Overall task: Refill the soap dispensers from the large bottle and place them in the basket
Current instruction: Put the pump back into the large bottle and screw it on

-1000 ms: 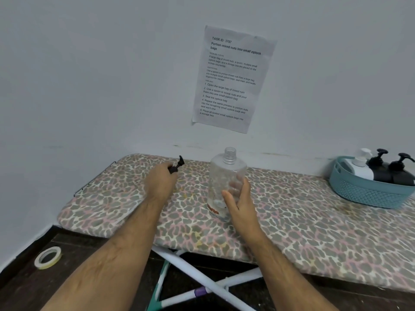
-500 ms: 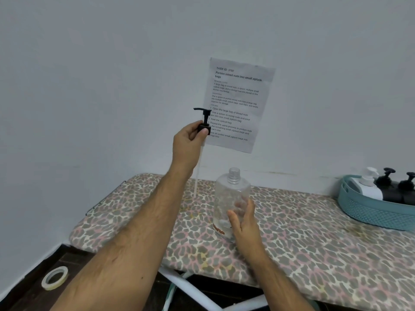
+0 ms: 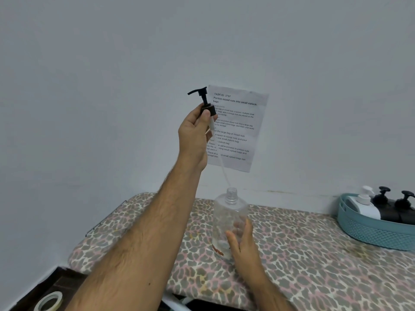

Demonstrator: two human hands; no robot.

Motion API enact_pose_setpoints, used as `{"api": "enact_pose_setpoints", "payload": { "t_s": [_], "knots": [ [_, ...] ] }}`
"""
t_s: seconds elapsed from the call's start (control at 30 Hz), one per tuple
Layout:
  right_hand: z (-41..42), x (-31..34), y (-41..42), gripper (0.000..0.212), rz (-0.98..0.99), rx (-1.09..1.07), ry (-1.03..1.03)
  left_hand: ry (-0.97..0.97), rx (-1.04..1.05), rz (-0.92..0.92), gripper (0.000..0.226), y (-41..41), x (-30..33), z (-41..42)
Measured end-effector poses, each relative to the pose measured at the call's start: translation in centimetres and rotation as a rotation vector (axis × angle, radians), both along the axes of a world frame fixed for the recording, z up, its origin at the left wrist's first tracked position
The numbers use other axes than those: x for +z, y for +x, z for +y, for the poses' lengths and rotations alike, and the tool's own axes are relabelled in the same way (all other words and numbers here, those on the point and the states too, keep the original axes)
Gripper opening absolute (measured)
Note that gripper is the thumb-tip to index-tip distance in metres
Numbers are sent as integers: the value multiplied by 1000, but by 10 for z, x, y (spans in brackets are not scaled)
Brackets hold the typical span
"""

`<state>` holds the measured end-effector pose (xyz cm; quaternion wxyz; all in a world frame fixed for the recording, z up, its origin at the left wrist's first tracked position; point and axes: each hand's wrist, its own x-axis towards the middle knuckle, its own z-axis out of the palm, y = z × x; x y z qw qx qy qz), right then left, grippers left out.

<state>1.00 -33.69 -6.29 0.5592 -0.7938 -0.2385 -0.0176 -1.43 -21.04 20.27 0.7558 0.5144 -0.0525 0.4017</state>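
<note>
A large clear bottle (image 3: 229,212) stands upright and uncapped on the leopard-print ironing board (image 3: 303,254). My right hand (image 3: 241,240) grips its lower body. High above the bottle, my left hand (image 3: 195,133) pinches the collar of a black pump head (image 3: 203,99). The pump's pale dip tube (image 3: 224,173) slants down, and its tip hangs just over the bottle's open neck. At the right edge, a teal basket (image 3: 368,230) holds a white dispenser (image 3: 365,204) and two black dispensers (image 3: 395,205).
A printed sheet (image 3: 238,131) is taped to the white wall behind the bottle. On the dark floor at the lower left lies a roll of tape (image 3: 48,301). The board's left end is rounded and stops short of the wall corner.
My left hand lifted the pump head from the board, high over the bottle, and its tube tip now hangs at the neck. My right hand kept its hold on the bottle.
</note>
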Motion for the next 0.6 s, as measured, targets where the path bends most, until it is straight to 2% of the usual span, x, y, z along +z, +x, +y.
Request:
{"api": "enact_pose_setpoints", "payload": {
  "t_s": [0.27,0.6],
  "knots": [
    [0,1,-1,72,10,-4,-20,60,-27,22,31,0,-10,-12],
    [-1,1,-1,69,14,5,-18,89,-7,208,35,14,-73,-12]
  ]
}}
